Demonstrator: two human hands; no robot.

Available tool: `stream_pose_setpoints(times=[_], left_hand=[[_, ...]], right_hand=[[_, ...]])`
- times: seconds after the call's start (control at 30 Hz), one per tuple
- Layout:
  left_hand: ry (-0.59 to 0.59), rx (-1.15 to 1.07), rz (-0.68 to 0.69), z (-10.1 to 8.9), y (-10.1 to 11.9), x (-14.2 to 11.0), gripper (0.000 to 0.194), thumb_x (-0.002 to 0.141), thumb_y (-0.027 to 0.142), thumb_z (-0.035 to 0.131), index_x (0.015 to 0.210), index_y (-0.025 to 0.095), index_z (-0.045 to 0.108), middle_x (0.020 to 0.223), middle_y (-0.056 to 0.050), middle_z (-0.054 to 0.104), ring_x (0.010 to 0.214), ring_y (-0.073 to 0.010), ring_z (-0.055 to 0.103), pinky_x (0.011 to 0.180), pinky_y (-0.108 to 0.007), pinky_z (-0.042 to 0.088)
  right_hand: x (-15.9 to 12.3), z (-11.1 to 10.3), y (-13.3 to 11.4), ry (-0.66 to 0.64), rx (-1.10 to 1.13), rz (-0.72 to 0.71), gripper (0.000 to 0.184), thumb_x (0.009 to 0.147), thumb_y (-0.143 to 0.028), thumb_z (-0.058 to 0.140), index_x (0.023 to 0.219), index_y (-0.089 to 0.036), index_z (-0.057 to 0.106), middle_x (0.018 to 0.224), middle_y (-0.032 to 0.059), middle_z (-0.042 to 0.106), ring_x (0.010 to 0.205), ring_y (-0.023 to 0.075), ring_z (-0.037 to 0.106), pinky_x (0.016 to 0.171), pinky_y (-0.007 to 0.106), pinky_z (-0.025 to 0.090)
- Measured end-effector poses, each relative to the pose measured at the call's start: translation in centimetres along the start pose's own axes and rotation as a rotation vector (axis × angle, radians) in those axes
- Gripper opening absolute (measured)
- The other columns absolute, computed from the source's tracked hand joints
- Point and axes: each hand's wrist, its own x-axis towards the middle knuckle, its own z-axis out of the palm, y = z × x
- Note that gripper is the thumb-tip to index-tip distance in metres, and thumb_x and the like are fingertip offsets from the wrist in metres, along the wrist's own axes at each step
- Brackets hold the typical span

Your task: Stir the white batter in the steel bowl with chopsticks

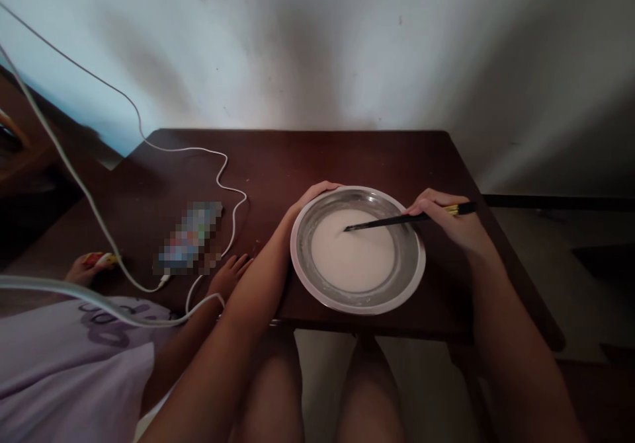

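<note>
A shiny metal bowl point(411, 264) sits on the dark wooden table point(307, 159), holding a white batter point(352, 258). My left hand point(305, 201) curls over the bowl's far left rim and grips it. My right hand point(446, 218) is closed on a pair of black chopsticks point(397, 219) with yellow ends. Their tips reach into the batter near the bowl's middle.
A phone point(191, 238) lies on the table's left part, plugged into a white cable point(223, 172) that loops across the table. Another person in a lilac shirt point(74, 363) sits at my left, with one hand point(231, 274) by the phone and another hand point(86, 268) holding something small.
</note>
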Motion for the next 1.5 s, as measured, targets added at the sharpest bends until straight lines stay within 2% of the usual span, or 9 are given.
stream_pose_setpoints(times=[0.1,0.27,0.47,0.63,0.8,1.0,1.17,1.37,1.5], left_hand=[[-0.022,0.005,0.006,-0.19,-0.1,0.21,0.023,0.086,0.033,0.058,0.082,0.026,0.08,0.085,-0.006,0.082,0.107,-0.0333,0.069,0.099,-0.038,0.049],[-0.001,0.06,0.018,-0.33,-0.16,0.31,0.029,0.088,0.031,0.055,0.089,0.026,0.083,0.086,-0.004,0.084,0.117,-0.0319,0.069,0.105,-0.037,0.048],[-0.027,0.089,0.011,-0.48,-0.31,0.33,0.036,0.09,0.034,0.052,0.102,0.027,0.085,0.097,-0.004,0.085,0.123,-0.0336,0.068,0.109,-0.041,0.048],[-0.056,0.091,0.037,-0.72,-0.55,0.5,0.034,0.089,0.037,0.054,0.096,0.028,0.086,0.1,-0.004,0.085,0.116,-0.0324,0.07,0.107,-0.04,0.048],[-0.021,0.11,0.006,-0.52,-0.34,0.4,0.033,0.088,0.038,0.055,0.097,0.028,0.086,0.097,-0.004,0.085,0.116,-0.0335,0.069,0.106,-0.042,0.048],[-0.021,0.095,0.012,-0.8,-0.46,0.7,0.032,0.086,0.037,0.057,0.097,0.029,0.086,0.095,-0.004,0.085,0.114,-0.0323,0.069,0.106,-0.041,0.047],[-0.034,0.078,0.015,-0.95,-0.61,0.72,0.03,0.087,0.037,0.057,0.091,0.029,0.086,0.093,-0.004,0.085,0.111,-0.0314,0.069,0.105,-0.04,0.048],[-0.024,0.085,0.01,-0.68,-0.39,0.45,0.034,0.09,0.034,0.054,0.1,0.027,0.086,0.096,-0.005,0.085,0.119,-0.0327,0.069,0.107,-0.041,0.047],[-0.025,0.085,-0.002,-0.76,-0.46,0.38,0.034,0.092,0.034,0.053,0.1,0.028,0.085,0.101,-0.004,0.085,0.121,-0.0319,0.068,0.108,-0.039,0.048]], right_hand=[[0.01,-0.42,-0.06,0.081,0.048,-0.033,0.032,0.094,-0.039,0.074,0.064,-0.03,0.08,0.069,0.0007,0.074,0.07,0.0206,0.068,0.074,0.037,0.053],[0.06,-0.14,0.04,-0.063,0.038,0.014,0.027,0.093,-0.034,0.075,0.067,-0.029,0.081,0.075,0.0003,0.077,0.076,0.0204,0.072,0.076,0.035,0.053],[0.2,-0.18,-0.18,0.06,0.013,-0.008,0.03,0.093,-0.036,0.073,0.064,-0.029,0.079,0.07,0.0006,0.075,0.072,0.0206,0.071,0.073,0.036,0.055],[0.17,0.19,-0.25,-0.058,0.013,0.001,0.026,0.092,-0.038,0.074,0.068,-0.03,0.081,0.075,0.0008,0.078,0.076,0.0214,0.074,0.075,0.036,0.056],[0.23,-0.21,-0.12,0.09,-0.001,0.006,0.031,0.091,-0.045,0.076,0.064,-0.029,0.079,0.07,0.0011,0.076,0.073,0.0218,0.072,0.073,0.037,0.056],[0.19,0.15,-0.16,-0.055,-0.008,0.006,0.028,0.092,-0.043,0.075,0.068,-0.03,0.081,0.076,0.0008,0.078,0.078,0.0214,0.074,0.076,0.036,0.057],[0.06,-0.08,-0.05,0.093,0.011,0.017,0.031,0.094,-0.041,0.075,0.066,-0.028,0.078,0.072,0.0004,0.076,0.074,0.0207,0.072,0.076,0.037,0.055],[0.02,0.13,-0.26,-0.076,0.002,0.018,0.027,0.093,-0.04,0.075,0.069,-0.029,0.081,0.077,0.0008,0.078,0.079,0.0208,0.073,0.078,0.035,0.054],[0.06,0.17,-0.53,0.061,-0.009,0.029,0.027,0.093,-0.034,0.074,0.067,-0.029,0.08,0.075,0.0004,0.078,0.077,0.0198,0.072,0.077,0.034,0.054]])
